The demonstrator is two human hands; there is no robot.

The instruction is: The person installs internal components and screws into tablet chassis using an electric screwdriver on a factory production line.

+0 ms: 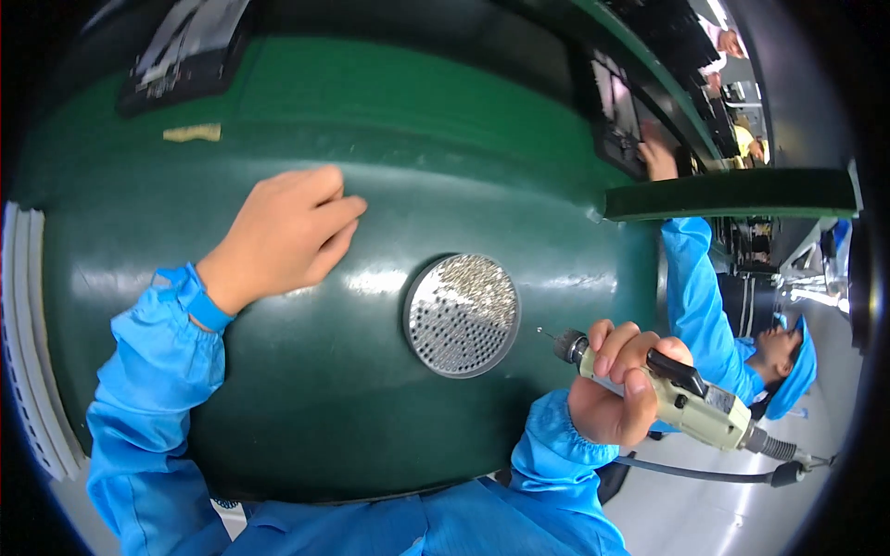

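Observation:
My right hand is wrapped round a cream electric screwdriver with a black lever. Its thin bit points left towards a round dish, without touching it; a tiny bright speck shows at the bit's tip, too small to name. The dish, a round screw tray pierced with rows of holes, lies on the green mat. Small silvery screws heap over its far part. Left of the tray, my left hand hovers over or rests on the mat, its fingers curled inward. Whatever they may hold is hidden.
A green work mat covers the bench. Dark devices lie at its far left and far right. A yellowish strip sticks near the left one. A green-topped bar juts in at right, beside a blue-sleeved co-worker.

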